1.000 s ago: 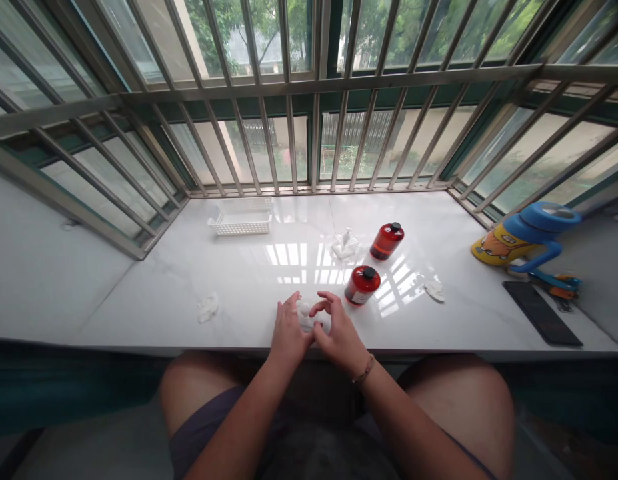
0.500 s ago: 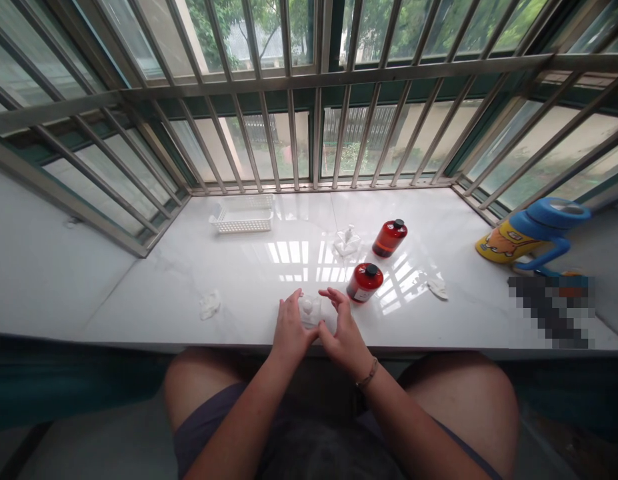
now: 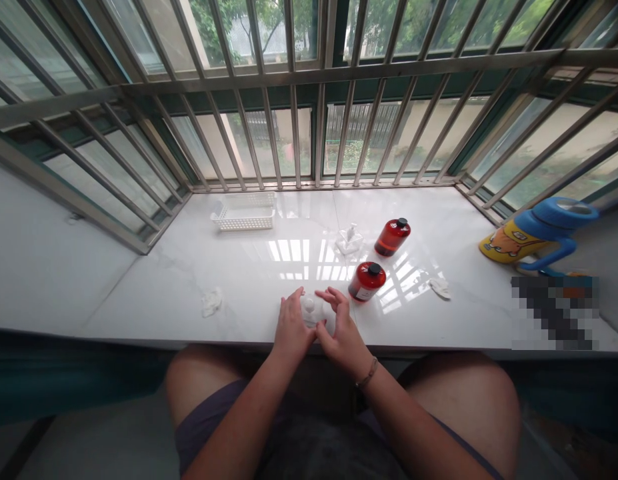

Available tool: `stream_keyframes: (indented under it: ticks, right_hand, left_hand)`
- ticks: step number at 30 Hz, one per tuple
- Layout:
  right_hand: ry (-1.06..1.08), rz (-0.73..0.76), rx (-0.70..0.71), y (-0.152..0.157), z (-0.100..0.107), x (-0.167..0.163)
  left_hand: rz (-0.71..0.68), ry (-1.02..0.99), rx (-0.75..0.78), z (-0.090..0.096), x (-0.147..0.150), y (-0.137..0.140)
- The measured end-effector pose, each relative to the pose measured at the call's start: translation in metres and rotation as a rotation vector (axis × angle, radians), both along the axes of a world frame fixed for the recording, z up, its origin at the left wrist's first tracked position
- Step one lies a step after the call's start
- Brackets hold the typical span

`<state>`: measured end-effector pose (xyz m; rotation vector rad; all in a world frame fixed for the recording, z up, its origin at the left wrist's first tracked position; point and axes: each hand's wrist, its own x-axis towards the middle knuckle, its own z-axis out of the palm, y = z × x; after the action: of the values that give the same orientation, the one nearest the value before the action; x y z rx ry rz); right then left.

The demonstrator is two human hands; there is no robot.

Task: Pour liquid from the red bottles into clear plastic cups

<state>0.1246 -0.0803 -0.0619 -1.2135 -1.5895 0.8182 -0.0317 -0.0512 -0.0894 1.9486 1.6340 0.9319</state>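
Between my hands, near the front edge of the table, sits a small clear container (image 3: 311, 309) with a rounded knob on top. My left hand (image 3: 291, 323) curls along its left side, thumb at the front. My right hand (image 3: 343, 325) bends round the right side, with its thumb near the front and its fingertips at the back right. The hands cover part of the container, so the exact contact is hard to see. Just beyond my right hand stands a red bottle (image 3: 363, 287) with a black cap and a pale label.
Behind are another red bottle (image 3: 393, 237) and a clear glass-like bottle (image 3: 349, 240). A white basket (image 3: 246, 221) is at the back left. Crumpled white tissues (image 3: 211, 302) (image 3: 440, 289) lie on both sides. A blue and yellow mug (image 3: 531, 233) stands far right; window bars (image 3: 319, 133) close the back.
My right hand's fingers have drawn slightly inward over the clear container. My left hand stays nearly where it was. The view has shifted a little.
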Motion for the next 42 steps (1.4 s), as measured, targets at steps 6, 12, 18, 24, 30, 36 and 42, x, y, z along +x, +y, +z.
stream_keyframes:
  ticks: [6, 12, 18, 24, 30, 36, 42]
  right_hand:
    - [0.019, -0.047, 0.034, 0.0002, -0.0007, 0.001]
    - [-0.02, -0.02, 0.012, -0.0008, -0.0041, -0.0003]
    - [0.015, -0.003, 0.015, -0.0015, -0.0057, -0.0012]
    - [-0.013, -0.064, 0.029, -0.0011, -0.0059, -0.0012]
    - [-0.006, -0.029, 0.036, 0.0003, -0.0028, -0.0035]
    - [-0.042, -0.07, 0.072, 0.0, -0.0059, -0.0048]
    - [-0.031, -0.053, 0.065, -0.0002, -0.0015, -0.0064]
  left_hand:
    - [0.002, 0.01, -0.007, 0.0019, 0.0006, -0.0009]
    - [0.007, 0.002, 0.002, 0.0013, 0.0006, -0.0006]
    - [0.009, 0.009, 0.014, -0.001, 0.0009, -0.0003]
    - [0.002, 0.029, 0.042, -0.0054, 0.0005, 0.0001]
    - [0.011, 0.031, 0.027, -0.0049, 0.0012, 0.0002]
    - [0.021, 0.046, 0.031, -0.0044, 0.002, -0.0002]
    - [0.022, 0.041, 0.074, -0.0057, 0.0027, -0.0009]
